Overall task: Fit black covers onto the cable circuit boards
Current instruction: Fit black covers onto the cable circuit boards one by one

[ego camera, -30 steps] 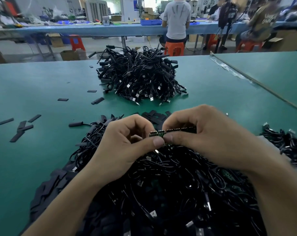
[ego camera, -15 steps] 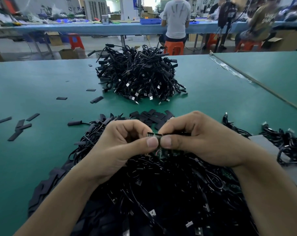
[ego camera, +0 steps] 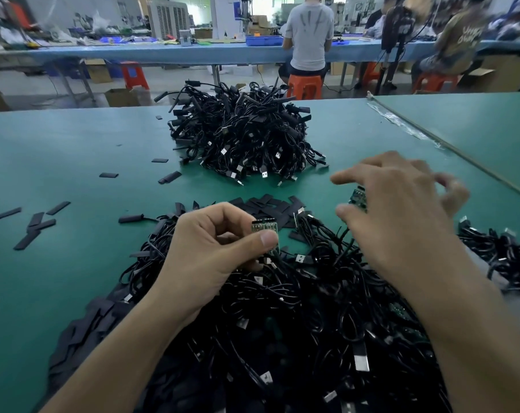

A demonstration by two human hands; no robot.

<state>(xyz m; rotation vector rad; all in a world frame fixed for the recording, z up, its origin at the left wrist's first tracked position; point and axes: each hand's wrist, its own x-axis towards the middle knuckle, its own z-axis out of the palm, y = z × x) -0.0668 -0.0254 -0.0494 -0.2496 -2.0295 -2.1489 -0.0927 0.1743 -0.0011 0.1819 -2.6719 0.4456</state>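
Note:
My left hand point(ego camera: 211, 257) pinches a small green circuit board point(ego camera: 266, 234) between thumb and fingers, upright above the near heap of black cables point(ego camera: 282, 323). My right hand point(ego camera: 401, 219) is off to the right, blurred, with its index finger stretched out. A second green board point(ego camera: 358, 199) shows under it beside the thumb and seems held there. Flat black covers point(ego camera: 270, 207) lie in a small pile just beyond both hands.
A tall pile of black cables point(ego camera: 241, 138) sits mid-table on the green mat point(ego camera: 59, 293). Loose covers point(ego camera: 38, 222) are scattered at the left. More cables point(ego camera: 503, 254) lie at the right edge. People sit at a blue bench behind.
The two hands were together on one strip of boards. They have now come apart: the right hand swung right with one piece, the left kept the other.

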